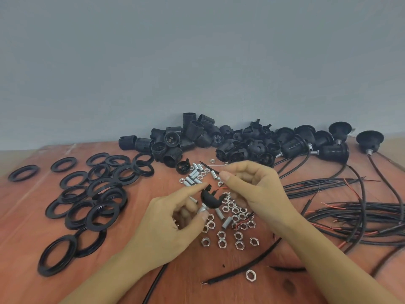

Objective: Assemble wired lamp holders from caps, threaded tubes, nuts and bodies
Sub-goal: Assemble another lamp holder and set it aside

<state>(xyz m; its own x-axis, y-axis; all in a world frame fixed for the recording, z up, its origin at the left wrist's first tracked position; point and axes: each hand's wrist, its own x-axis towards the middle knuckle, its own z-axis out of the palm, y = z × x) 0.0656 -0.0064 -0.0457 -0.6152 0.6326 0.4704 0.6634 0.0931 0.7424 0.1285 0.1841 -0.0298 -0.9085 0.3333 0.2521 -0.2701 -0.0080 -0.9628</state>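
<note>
Workbench, mid-assembly: I watch a cap (210, 199) held just above the table (28, 218), between both hands, over the scattered nuts (221, 236). A tube (202, 209) juts from its underside. The left hand (175, 218) pinches this pair, forefinger on the cap's rim and thumb by the tube, its other fingers loosely curled. The right hand (252, 187) has thumb and forefinger pressed together on what looks like a thin wire (220, 188) at the cap's mouth; that end is too small to be sure of. Loose tubes (192, 174) lie behind, rings (103, 212) to the left, bodies (192, 132) along the wall, cables (350, 216) to the right. My worry: bare strands could splay and snag at the tube's bore, or the light two-finger hold could let the cap twist and drop among the nuts.
</note>
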